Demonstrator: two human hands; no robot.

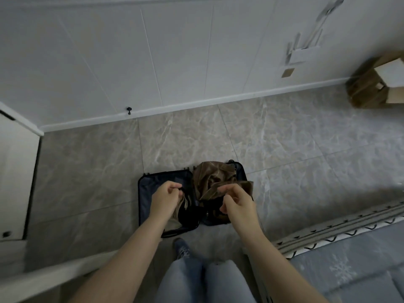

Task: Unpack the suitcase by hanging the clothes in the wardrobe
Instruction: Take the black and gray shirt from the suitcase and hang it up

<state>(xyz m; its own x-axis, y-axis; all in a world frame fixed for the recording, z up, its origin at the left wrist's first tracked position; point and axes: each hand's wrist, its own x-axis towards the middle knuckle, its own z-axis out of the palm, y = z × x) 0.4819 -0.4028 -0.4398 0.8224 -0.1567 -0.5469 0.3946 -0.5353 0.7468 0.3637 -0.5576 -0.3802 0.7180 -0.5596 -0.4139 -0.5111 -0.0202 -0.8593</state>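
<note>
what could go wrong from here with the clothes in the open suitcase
1. The brown garment is bunched and hangs over the right edge of the suitcase, so a pull may drag it across the floor tiles.
2. The left hand has a grip on something dark and thin over the left half; if it is a strap fixed to the case, tugging may lift the case rather than clothing.
3. The right hand seems to hold nothing, so long fabric may trail.

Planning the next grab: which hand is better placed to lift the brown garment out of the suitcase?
Right. The right hand hovers over the brown garment in the suitcase's right half, fingers loosely curled and apparently empty. The left hand is over the left half, pinching something dark there.
</note>
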